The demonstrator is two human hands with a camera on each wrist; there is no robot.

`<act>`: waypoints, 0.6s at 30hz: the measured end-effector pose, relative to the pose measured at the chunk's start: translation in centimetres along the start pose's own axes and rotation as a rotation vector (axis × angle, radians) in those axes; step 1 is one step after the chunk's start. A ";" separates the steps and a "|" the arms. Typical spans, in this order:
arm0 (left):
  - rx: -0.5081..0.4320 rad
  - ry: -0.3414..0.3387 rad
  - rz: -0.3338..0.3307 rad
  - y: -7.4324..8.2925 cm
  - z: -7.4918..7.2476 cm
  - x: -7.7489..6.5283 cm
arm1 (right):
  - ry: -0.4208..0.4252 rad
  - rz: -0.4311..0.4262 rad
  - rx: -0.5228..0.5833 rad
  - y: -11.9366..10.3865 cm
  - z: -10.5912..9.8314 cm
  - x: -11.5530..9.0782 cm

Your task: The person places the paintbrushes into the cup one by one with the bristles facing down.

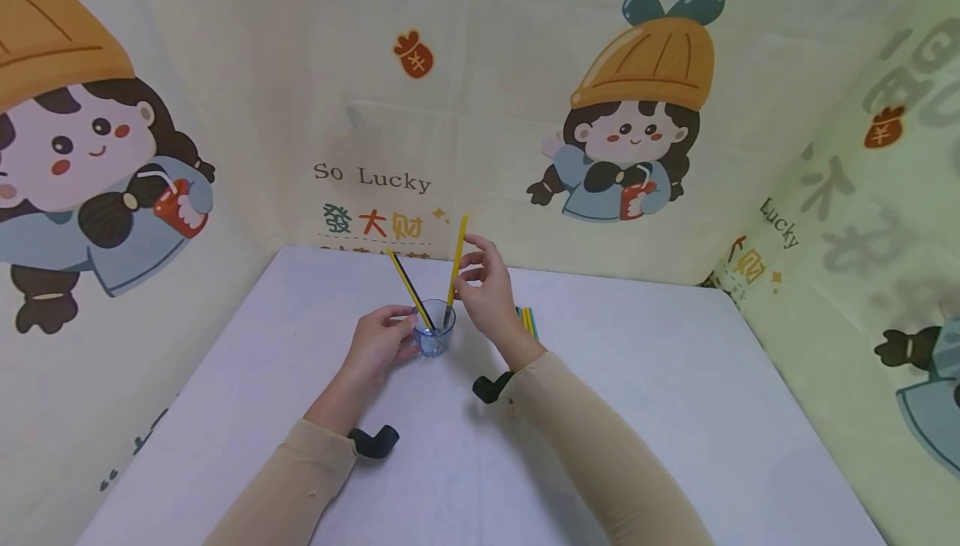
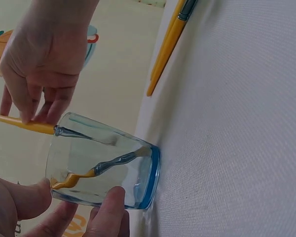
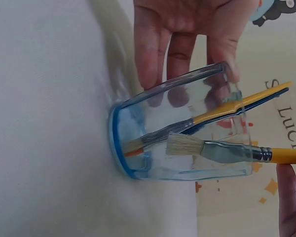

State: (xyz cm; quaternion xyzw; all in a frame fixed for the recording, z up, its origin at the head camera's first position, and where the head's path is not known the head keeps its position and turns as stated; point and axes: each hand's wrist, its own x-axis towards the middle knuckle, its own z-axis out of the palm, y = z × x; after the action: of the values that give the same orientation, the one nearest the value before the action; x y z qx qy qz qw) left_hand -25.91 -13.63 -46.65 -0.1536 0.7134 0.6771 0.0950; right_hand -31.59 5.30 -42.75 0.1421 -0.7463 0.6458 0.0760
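Observation:
A clear glass (image 1: pixel 432 343) with a bluish base stands upright on the white table. My left hand (image 1: pixel 381 342) holds it from the left, with the thumb near the rim and fingers along the side. Inside lean a paintbrush with a yellow handle (image 3: pixel 218 111) and another with a dark handle (image 3: pixel 259 102), bristles down by the base. My right hand (image 1: pixel 487 288) pinches a second yellow paintbrush (image 1: pixel 457 258) by its handle. Its bristles (image 3: pixel 184 144) hang within the glass, above the base.
Several more brushes with yellow and green handles (image 1: pixel 528 321) lie on the table (image 1: pixel 637 413), behind my right wrist. A printed cloth (image 1: pixel 495 112) with cartoon figures hangs along the back and both sides. Each wrist carries a black camera mount (image 1: pixel 377 443).

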 end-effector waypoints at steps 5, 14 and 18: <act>0.000 0.002 0.000 0.0 0.0 0.0 | -0.040 -0.001 -0.045 0.6 0.3 -0.1; -0.007 -0.005 0.010 -0.2 0.0 0.2 | -0.070 -0.009 -0.106 1.5 0.5 -0.1; -0.004 -0.004 0.012 -0.1 0.0 0.2 | -0.063 0.005 -0.165 1.5 0.7 -0.1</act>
State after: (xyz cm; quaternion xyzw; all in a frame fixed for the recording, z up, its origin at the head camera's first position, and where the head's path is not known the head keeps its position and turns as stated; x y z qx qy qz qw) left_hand -26.05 -13.70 -46.86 -0.1484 0.7128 0.6793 0.0920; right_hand -31.91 4.80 -44.30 0.1535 -0.7995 0.5774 0.0625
